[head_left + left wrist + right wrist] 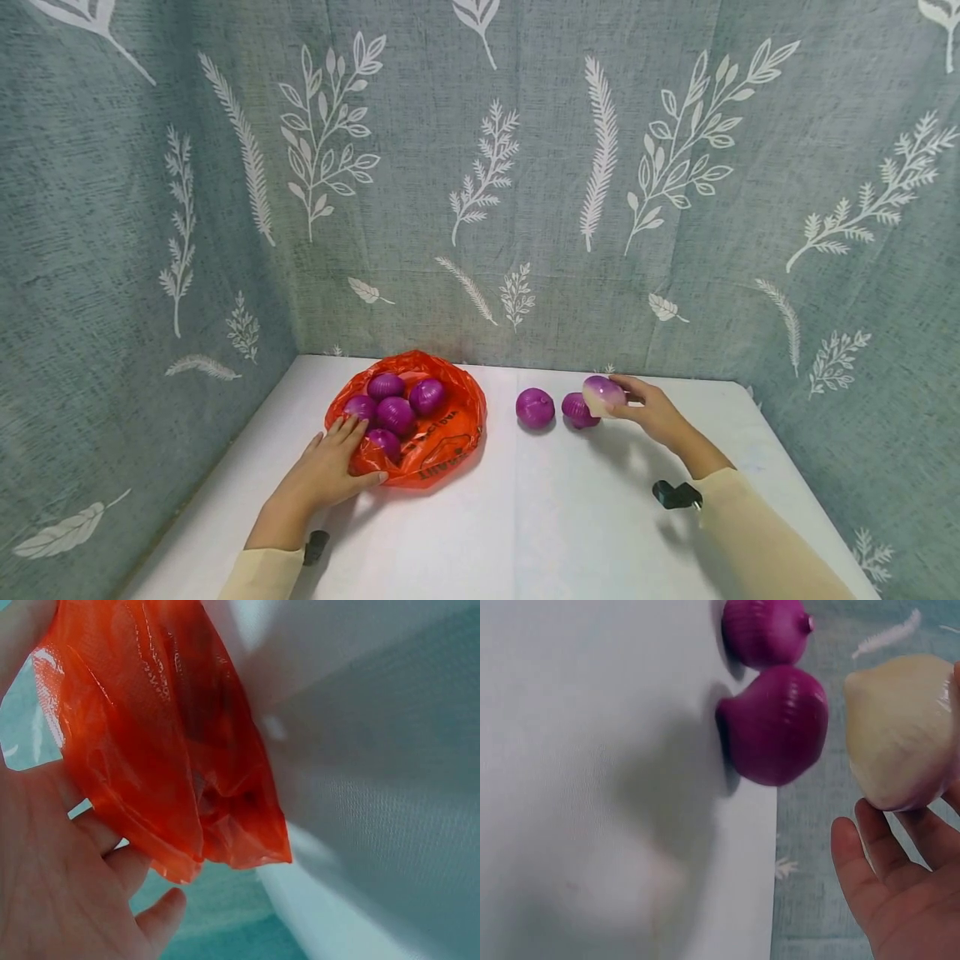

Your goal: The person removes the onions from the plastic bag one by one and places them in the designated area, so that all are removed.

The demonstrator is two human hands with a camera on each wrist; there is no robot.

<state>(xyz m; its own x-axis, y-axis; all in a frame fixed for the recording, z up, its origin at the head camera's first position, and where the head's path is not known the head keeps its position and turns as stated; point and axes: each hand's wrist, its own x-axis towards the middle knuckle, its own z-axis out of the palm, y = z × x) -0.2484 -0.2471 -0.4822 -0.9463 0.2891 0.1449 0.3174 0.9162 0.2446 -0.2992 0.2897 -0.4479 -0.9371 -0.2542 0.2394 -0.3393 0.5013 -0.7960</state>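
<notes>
A red plastic bag [465, 417] lies open on the left of the table with several purple onions [395, 416] in it. My left hand [330, 467] holds the near left edge of the bag, thumb along its front and fingers at its side. In the left wrist view the red film hides some fingertips. My right hand [656, 412] grips a purple-and-cream onion [602, 395] above the table. Just beyond it sits a purple onion [780, 727], partly hidden in the head view. Another purple onion [536, 409] stands to its left.
A white table [480, 542] runs back to a grey-green curtain [540, 275] printed with white leaves. The curtain also hangs on the left and right sides. A dark wrist camera [677, 495] sticks out below the right wrist.
</notes>
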